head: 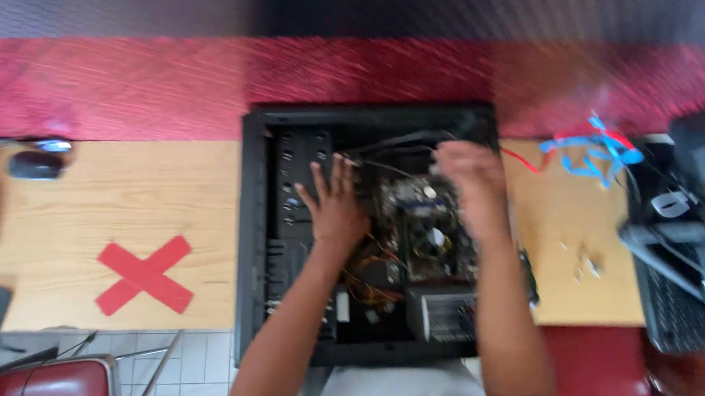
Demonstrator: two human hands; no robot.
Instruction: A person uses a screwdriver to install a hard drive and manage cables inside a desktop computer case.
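Lying flat on a pale wooden bench, an open black metal computer case is seen from above, its boxy frame filled with a circuit board, thin orange and black wires and a grey metal box at the near end. The left hand is laid inside the case with fingers spread flat, palm down, gripping nothing. The right hand is raised over the far part of the board, fingers curled; the blur makes it impossible to tell whether anything is pinched. A cross of red tape is stuck to the bench left of the case. Blue and red ribbon-like cables are heaped at the far right, near a dark keyboard. A few small pale screws are scattered on the wood to the right of the case. A dark rounded mouse is seen at the far left. Behind the bench a red strip of fabric is stretched across. A red padded stool is seen below on white tiles.
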